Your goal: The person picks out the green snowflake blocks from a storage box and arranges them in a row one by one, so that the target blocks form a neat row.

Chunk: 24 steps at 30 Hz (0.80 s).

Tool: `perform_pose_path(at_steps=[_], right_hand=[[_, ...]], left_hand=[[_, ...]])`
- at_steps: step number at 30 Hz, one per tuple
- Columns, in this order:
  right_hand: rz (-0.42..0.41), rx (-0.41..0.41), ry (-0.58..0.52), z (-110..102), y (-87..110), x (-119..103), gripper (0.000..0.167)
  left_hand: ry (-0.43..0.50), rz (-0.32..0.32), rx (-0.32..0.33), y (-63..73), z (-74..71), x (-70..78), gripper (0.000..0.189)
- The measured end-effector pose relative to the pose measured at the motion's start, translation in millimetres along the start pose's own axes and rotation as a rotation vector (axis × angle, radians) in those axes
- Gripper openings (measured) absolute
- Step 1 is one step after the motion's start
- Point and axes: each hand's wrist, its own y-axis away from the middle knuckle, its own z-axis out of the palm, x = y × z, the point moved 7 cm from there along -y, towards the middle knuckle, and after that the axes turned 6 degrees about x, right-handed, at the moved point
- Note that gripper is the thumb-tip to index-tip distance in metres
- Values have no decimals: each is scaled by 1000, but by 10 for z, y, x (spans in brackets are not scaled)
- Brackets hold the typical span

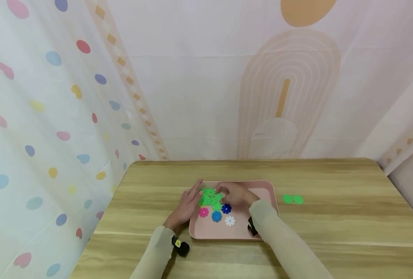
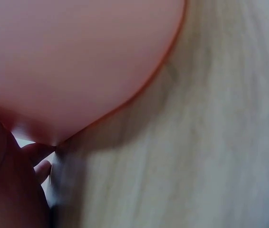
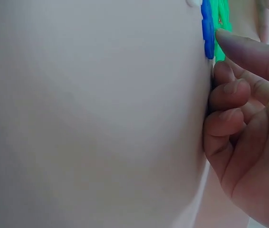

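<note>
Inside a pink tray (image 1: 241, 232) lies a heap of green notched discs (image 1: 211, 199), flower-like in outline. Beside the heap are a pink disc (image 1: 203, 212), a light blue disc (image 1: 216, 216), a dark blue disc (image 1: 226, 209) and a white disc (image 1: 230, 221). My left hand (image 1: 188, 204) is at the tray's left edge, fingers extended, with the thumb near the heap. Over the tray, my right hand (image 1: 235, 193) has its fingers bent at the heap's right side. Its thumb tip (image 3: 225, 40) meets the green discs; whether one is pinched is hidden.
Two green discs (image 1: 293, 199) lie side by side on the wooden table (image 1: 332, 224), right of the tray. A patterned curtain (image 1: 199, 97) hangs behind the table and along its left side. Black wrist cameras (image 1: 181, 247) are worn on both wrists.
</note>
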Motion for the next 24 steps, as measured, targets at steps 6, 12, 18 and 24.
perform_pose_path(at_steps=[6, 12, 18, 24], right_hand=[[-26, 36, -15, 12, -1, 31, 22], [-37, 63, -22, 23, 4, 34, 20], [-43, 85, -10, 23, 37, 15, 19], [-48, 88, -9, 3, 79, -41, 20]], left_hand=[[30, -36, 3, 18, 6, -30, 56], [-1, -4, 4, 32, 6, -27, 57], [15, -34, 8, 32, 9, -47, 57], [23, -22, 18, 5, 6, -30, 57]])
